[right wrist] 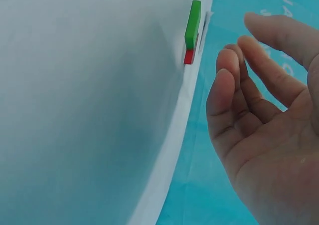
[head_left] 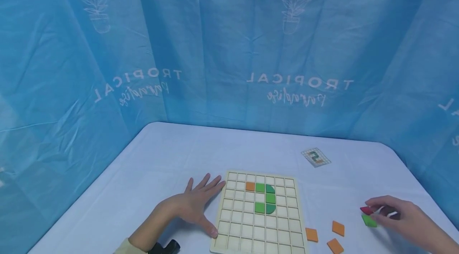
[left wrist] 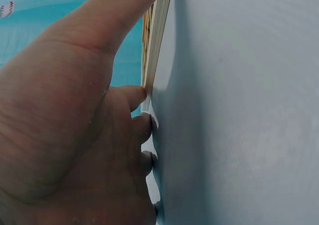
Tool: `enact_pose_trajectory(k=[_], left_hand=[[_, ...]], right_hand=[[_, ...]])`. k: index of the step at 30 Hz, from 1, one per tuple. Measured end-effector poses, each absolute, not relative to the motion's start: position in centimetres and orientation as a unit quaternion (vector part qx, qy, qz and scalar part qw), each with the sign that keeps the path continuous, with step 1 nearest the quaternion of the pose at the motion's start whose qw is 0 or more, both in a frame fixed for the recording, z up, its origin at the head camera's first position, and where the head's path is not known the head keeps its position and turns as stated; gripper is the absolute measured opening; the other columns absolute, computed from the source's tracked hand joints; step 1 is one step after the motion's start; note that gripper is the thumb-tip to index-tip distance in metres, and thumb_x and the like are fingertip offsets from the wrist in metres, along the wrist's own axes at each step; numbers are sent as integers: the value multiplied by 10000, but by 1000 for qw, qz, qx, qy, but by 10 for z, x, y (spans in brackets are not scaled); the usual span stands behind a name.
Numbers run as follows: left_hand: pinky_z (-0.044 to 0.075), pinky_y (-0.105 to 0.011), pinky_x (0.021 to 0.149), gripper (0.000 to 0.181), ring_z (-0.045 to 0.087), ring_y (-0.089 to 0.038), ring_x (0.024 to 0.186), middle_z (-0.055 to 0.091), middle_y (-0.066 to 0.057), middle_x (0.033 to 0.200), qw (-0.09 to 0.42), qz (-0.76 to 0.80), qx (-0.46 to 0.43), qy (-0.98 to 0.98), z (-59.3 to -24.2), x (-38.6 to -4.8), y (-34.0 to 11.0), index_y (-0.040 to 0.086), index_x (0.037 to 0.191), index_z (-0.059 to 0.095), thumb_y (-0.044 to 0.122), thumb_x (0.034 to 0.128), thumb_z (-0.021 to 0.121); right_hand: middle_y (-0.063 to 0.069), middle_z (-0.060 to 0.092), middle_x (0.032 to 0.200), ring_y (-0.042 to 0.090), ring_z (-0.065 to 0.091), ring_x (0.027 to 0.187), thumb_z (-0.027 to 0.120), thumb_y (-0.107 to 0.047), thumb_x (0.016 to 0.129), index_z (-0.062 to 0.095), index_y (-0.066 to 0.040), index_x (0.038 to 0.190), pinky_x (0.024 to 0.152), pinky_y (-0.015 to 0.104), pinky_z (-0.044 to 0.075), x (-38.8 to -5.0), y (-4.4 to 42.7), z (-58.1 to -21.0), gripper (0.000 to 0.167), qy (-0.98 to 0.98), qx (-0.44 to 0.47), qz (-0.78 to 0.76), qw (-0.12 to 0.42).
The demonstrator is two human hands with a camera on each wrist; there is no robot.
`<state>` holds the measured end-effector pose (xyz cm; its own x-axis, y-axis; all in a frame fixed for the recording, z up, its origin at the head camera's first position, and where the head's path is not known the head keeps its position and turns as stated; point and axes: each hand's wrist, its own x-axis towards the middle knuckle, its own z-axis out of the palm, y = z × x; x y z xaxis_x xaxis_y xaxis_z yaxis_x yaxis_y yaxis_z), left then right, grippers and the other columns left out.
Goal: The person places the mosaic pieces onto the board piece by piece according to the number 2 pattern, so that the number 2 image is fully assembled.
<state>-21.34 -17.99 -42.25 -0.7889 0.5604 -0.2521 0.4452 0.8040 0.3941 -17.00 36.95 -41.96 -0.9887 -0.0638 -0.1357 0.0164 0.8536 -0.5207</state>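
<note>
My left hand (head_left: 193, 206) (left wrist: 65, 115) lies spread at the left side of a gridded wooden board (head_left: 236, 229) (left wrist: 160, 30), thumb and a fingertip against its edge. An orange square (head_left: 250, 186), several green squares (head_left: 259, 207) and two dark green rounded pieces (head_left: 270, 208) sit in the grid's upper cells. At the far right, my right hand (head_left: 405, 214) (right wrist: 269, 95) hovers with bent fingers and thumb apart, beside a red piece (head_left: 365, 210) (right wrist: 189, 56) and a green piece (head_left: 369, 221) (right wrist: 193, 25). The right wrist view shows nothing between those fingers.
Three loose orange squares (head_left: 338, 228) lie between the board and my right hand. A small pattern card (head_left: 316, 157) rests on the white table (head_left: 201, 142) behind the board. A black object (head_left: 171, 247) is near my left wrist. Blue curtains (head_left: 229, 46) surround the table.
</note>
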Motion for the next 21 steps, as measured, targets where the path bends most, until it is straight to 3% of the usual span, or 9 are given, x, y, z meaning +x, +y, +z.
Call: enact_pose_trajectory(k=[8,21], left_hand=[[-97,-657,1049,1280,-72,-307,1445,42,-1,1610,179,159,275,931,-422,-213,-180,244,1560,138,765,557,739],[-104,-651,1050,1281,-75,-298,1446,39,8,1610,178,163,273,931,-423,-213,-180,251,1559,141,771,550,735]], right_hand=[[56,652,990,190,594,813,743,-279,835,657,-4,1126,678,359,534,-177,381,-423,409,962,2,-260,78],[67,660,987,194,594,822,753,-486,778,637,39,1135,689,419,534,-190,383,-429,645,965,26,-237,108]])
